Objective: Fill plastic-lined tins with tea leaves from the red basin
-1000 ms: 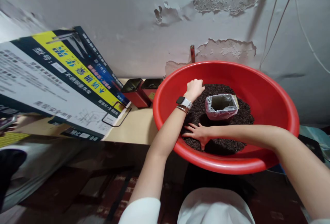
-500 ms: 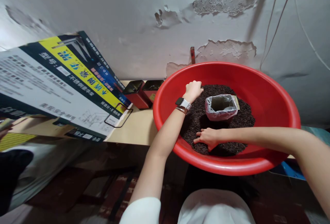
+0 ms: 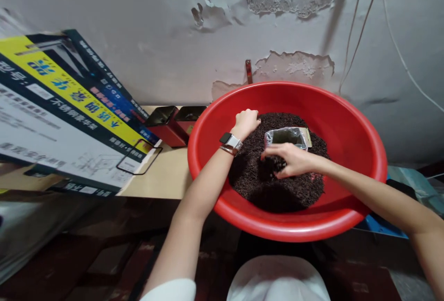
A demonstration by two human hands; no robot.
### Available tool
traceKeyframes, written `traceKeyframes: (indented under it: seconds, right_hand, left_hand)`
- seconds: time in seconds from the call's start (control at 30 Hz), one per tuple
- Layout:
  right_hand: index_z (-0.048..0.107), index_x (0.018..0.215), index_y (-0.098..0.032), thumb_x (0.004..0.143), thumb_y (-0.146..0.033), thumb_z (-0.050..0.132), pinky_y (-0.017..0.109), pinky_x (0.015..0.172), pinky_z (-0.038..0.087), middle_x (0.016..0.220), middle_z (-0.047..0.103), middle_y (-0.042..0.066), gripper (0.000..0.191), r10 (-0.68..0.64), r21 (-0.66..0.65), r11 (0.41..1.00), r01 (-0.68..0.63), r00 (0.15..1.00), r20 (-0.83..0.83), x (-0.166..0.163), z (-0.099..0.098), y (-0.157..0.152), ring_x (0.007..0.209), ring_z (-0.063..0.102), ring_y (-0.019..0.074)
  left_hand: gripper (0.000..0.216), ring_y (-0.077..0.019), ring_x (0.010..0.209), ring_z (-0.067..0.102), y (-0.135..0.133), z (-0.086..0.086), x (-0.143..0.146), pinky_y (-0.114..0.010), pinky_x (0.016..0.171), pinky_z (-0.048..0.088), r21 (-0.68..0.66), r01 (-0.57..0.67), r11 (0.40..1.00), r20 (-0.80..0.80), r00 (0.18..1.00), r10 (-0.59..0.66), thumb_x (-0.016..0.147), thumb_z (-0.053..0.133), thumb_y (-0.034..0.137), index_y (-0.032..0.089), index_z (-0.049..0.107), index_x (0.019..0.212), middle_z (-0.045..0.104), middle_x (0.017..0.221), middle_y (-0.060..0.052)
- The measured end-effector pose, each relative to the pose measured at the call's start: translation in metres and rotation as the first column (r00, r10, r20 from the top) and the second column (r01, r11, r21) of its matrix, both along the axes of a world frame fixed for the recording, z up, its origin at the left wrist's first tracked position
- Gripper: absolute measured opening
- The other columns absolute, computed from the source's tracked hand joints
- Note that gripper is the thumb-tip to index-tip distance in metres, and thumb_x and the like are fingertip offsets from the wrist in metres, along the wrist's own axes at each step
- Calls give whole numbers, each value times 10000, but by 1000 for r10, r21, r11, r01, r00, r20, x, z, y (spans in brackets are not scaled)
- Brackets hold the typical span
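A wide red basin (image 3: 374, 153) holds a heap of loose dark tea leaves (image 3: 249, 171). My right hand (image 3: 291, 158) is curled around a clump of the leaves, raised above the heap. Just behind it stands a tin lined with clear plastic (image 3: 287, 137), its mouth facing up and its lower front hidden by my hand. My left hand (image 3: 246, 123), a watch on its wrist, rests at the heap's left edge. Its fingers are bent under, and their tips are out of sight.
Two reddish open tins (image 3: 168, 127) stand on the pale table (image 3: 163, 176) left of the basin. A large printed carton (image 3: 69, 116) and a black wire frame (image 3: 138, 157) are further left. A peeling wall (image 3: 156, 37) rises behind, with hanging cables (image 3: 357, 28).
My right hand has lifted from the near side of the heap towards the lined tin, with leaves now in it. My left hand stays at the heap's edge. The view has shifted right.
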State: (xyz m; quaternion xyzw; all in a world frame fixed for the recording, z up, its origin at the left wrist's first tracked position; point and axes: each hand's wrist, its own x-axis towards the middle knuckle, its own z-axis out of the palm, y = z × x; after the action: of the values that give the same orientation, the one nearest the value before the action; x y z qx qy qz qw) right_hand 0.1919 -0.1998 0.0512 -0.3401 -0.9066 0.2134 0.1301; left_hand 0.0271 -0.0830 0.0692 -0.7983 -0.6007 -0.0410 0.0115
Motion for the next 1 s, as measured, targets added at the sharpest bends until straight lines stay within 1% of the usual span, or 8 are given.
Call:
traceKeyframes:
  seconds: [0.07,0.17,0.23,0.33,0.43,0.57,0.77,1.0]
  right_hand:
    - [649,1112,-195,669,-212,697,372,950,447,1107,676,54,445,-110,20,993,118,964,-243,11,6,9,1038,623,241]
    - [638,1059,-209,678,-301,714,373,948,439,1043,675,17,399,-294,-67,951,301,821,-490,25,5,24,996,611,221]
    - [631,1035,-205,660,-362,738,369,909,454,979,661,8,420,-402,-187,912,365,711,-577,31,-2,33,928,602,207]
    - [621,986,-196,611,-402,767,360,865,469,896,632,-6,452,-511,-334,857,392,565,-648,33,-12,44,852,576,184]
    - [617,951,-189,589,-424,777,360,885,464,914,631,2,461,-566,-413,821,393,475,-674,32,-17,50,872,568,179]
    - [629,950,-179,596,-436,781,352,904,458,948,641,14,464,-582,-463,812,356,430,-690,30,-20,52,894,572,172]
    - [641,950,-174,620,-463,784,326,859,484,908,658,7,462,-611,-522,791,318,384,-692,29,-22,54,857,596,159]
    - [646,954,-183,608,-597,801,330,856,523,946,712,45,562,-672,-622,741,255,306,-675,29,-24,56,866,662,171]
  left_hand:
    - [357,-293,1142,633,2,-2,-1,-385,925,511,-9,-1,1000,-1,1000,1,936,523,340,205,671,1232,692,1210,-134]
    - [356,-308,1137,636,4,-5,-2,-399,918,516,-18,12,1000,1,1000,-12,934,520,336,194,685,1217,696,1198,-142]
    - [357,-318,1136,638,6,-7,-2,-405,913,518,-23,12,1000,-9,1000,-12,934,521,336,186,691,1209,698,1191,-151]
    - [349,-320,1133,643,7,-9,-2,-402,910,521,-24,8,1000,-23,1000,-8,929,533,340,190,696,1199,701,1186,-150]
    - [347,-325,1125,645,8,-11,-3,-413,908,521,-12,19,1000,-26,999,-19,930,529,343,186,699,1188,703,1176,-155]
    - [355,-324,1128,641,5,-9,-2,-414,906,523,-13,30,999,-37,999,-31,936,520,349,183,691,1200,700,1183,-155]
    - [364,-307,1139,641,0,-5,3,-389,919,522,-18,30,999,-53,998,-31,948,510,352,186,679,1224,698,1205,-136]
    - [362,-315,1128,645,-1,-6,5,-390,908,524,-23,41,999,-73,996,-42,945,506,346,177,688,1209,701,1191,-147]
